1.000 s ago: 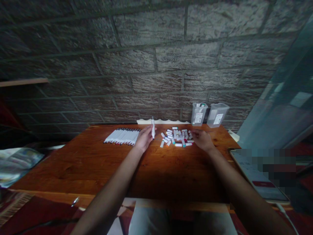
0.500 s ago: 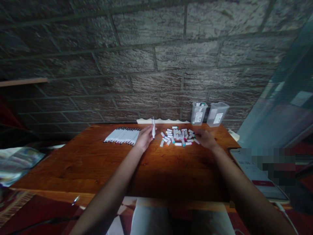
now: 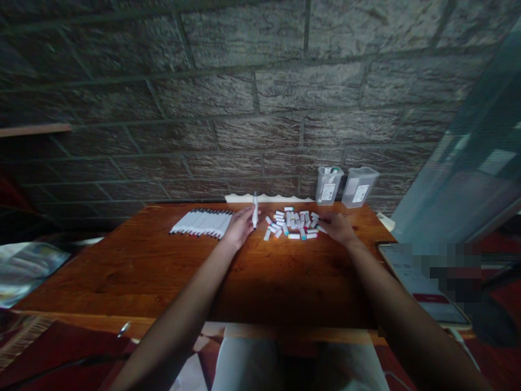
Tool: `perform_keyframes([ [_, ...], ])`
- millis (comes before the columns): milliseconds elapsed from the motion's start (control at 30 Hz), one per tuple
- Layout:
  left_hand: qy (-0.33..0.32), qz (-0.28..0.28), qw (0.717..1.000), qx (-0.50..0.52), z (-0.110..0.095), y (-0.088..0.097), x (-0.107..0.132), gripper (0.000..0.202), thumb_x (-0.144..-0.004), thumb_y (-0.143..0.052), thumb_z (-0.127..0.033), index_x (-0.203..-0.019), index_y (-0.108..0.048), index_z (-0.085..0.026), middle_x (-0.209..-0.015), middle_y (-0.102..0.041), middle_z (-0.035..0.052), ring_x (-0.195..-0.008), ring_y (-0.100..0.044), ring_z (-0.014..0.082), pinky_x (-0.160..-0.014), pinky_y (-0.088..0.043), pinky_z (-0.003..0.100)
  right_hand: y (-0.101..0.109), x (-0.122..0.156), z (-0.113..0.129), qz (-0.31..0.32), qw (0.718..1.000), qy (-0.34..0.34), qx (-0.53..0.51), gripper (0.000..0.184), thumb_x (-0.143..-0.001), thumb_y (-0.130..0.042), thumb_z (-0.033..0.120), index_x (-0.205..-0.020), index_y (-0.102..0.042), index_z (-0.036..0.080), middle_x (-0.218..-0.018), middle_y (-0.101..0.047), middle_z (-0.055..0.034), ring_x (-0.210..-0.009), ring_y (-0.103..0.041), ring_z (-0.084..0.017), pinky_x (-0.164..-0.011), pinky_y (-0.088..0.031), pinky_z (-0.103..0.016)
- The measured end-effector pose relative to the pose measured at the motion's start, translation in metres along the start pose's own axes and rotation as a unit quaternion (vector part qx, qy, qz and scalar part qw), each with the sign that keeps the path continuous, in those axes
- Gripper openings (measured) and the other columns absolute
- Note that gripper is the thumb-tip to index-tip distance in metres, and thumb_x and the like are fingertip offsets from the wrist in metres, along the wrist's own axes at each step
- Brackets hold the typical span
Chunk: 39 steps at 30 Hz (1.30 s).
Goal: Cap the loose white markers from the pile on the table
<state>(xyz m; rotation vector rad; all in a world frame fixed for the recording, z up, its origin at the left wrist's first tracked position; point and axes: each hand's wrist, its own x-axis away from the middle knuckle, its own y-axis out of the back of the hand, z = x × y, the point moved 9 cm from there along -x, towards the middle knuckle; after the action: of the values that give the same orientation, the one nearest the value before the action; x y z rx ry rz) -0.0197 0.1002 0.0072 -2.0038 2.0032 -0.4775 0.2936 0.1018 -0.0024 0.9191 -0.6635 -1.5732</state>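
A white marker (image 3: pixel 255 212) stands nearly upright in my left hand (image 3: pixel 241 227), pinched between thumb and fingers. Its narrow grey tip points up. Left of this hand, white markers (image 3: pixel 202 223) with dark ends lie side by side in a slanted row. To its right is a loose pile of short white marker caps (image 3: pixel 297 219) with coloured ends. My right hand (image 3: pixel 337 227) reaches into the right edge of the pile, fingers bent and touching the caps. Its fingertips blend with them, so whether it grips one is unclear.
Two clear plastic containers (image 3: pixel 360 187) stand at the back right against the stone wall (image 3: pixel 280 130); the left one holds something small. A wavy white strip (image 3: pixel 268 199) runs along the wooden table's (image 3: pixel 171 271) back edge. A tablet (image 3: pixel 423 288) lies at the right.
My right hand has shifted slightly left, further into the caps. My left hand still holds the marker upright in about the same place. The view has tilted a little.
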Motion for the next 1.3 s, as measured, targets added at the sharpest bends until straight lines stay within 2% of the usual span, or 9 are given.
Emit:
perform_keyframes([
  [367,0.017,0.009,1.0,-0.002,0.007,-0.002,-0.001,0.034,-0.067,-0.085,-0.031,-0.092,-0.07,-0.013,-0.085,-0.071,0.0043,-0.062,-0.058,0.0076,-0.053,-0.042,0.018,-0.002,0.001,0.001,-0.002,0.999,-0.018,-0.032,0.021,-0.084,-0.063,0.022,-0.1,-0.077,0.02,-0.1,-0.079,-0.0046,-0.088,-0.074,-0.017,-0.08,-0.055,-0.024],
  [667,0.026,0.011,1.0,-0.004,0.01,-0.007,0.003,0.032,-0.069,-0.084,-0.03,-0.092,-0.071,-0.014,-0.085,-0.071,0.0043,-0.062,-0.059,0.008,-0.053,-0.042,0.019,0.001,0.003,0.006,0.001,1.0,-0.022,-0.011,0.021,-0.085,-0.063,0.026,-0.101,-0.078,0.021,-0.103,-0.078,-0.0045,-0.095,-0.074,-0.019,-0.083,-0.055,-0.026],
  [800,0.027,0.025,0.999,-0.011,0.012,-0.011,0.003,0.034,-0.068,-0.085,-0.032,-0.092,-0.07,-0.013,-0.084,-0.071,0.004,-0.06,-0.058,0.0076,-0.052,-0.041,0.019,0.0,0.004,0.007,0.015,1.0,-0.019,-0.016,0.022,-0.087,-0.061,0.026,-0.102,-0.077,0.02,-0.103,-0.078,-0.0045,-0.094,-0.074,-0.019,-0.081,-0.054,-0.024],
  [1133,0.032,0.029,0.998,-0.038,0.015,-0.011,0.002,0.034,-0.069,-0.084,-0.036,-0.091,-0.07,-0.014,-0.082,-0.072,0.0051,-0.064,-0.062,0.0098,-0.056,-0.042,0.019,0.003,0.003,0.007,-0.016,0.999,-0.022,-0.027,0.021,-0.087,-0.061,0.026,-0.1,-0.077,0.022,-0.098,-0.079,-0.0036,-0.088,-0.074,-0.017,-0.079,-0.054,-0.024],
  [1300,0.03,0.04,0.994,-0.097,0.019,-0.011,0.003,0.041,-0.065,-0.086,-0.044,-0.088,-0.071,-0.013,-0.083,-0.073,0.0068,-0.068,-0.064,0.0119,-0.058,-0.044,0.019,0.005,0.004,0.008,-0.023,0.997,-0.041,-0.054,0.019,-0.087,-0.063,0.025,-0.099,-0.077,0.019,-0.1,-0.078,-0.0052,-0.09,-0.074,-0.017,-0.08,-0.055,-0.024],
])
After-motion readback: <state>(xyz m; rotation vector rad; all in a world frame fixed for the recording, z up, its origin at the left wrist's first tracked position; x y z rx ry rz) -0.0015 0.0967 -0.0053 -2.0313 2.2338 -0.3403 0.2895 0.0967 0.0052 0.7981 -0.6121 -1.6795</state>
